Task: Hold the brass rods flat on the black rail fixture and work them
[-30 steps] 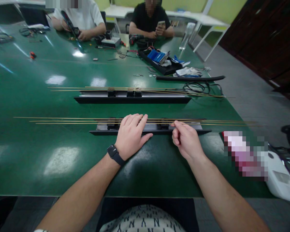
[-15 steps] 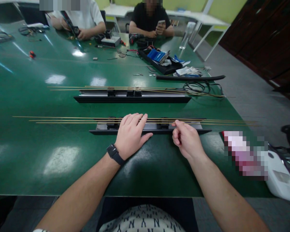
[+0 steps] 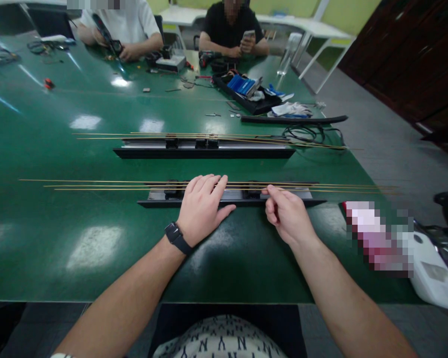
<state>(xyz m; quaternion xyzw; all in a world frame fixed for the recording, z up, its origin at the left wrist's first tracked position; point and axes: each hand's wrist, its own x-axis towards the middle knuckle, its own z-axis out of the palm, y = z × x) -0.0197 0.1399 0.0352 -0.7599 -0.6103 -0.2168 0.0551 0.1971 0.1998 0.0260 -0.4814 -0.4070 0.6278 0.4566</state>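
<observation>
My left hand lies flat, fingers stretched out, over thin brass-coloured rods and the black rail below them. A dark watch is on that wrist. To its right, my right hand is closed in a pinch, its fingertips at the rods beside a black block in the rail. What lies between those fingertips is too small to make out. The rods run lengthwise above the rail's pale inner channel and stick out well past both its ends. Part of the rail is hidden under my left hand.
Beyond lies a second black rail with blocks and rods. Farther back are a black strip, gloves and a black tray with blue pieces. Two people sit across the green table. A white device is at right.
The fingertips of my right hand have shifted very slightly left along the rods. My left hand stays in place.
</observation>
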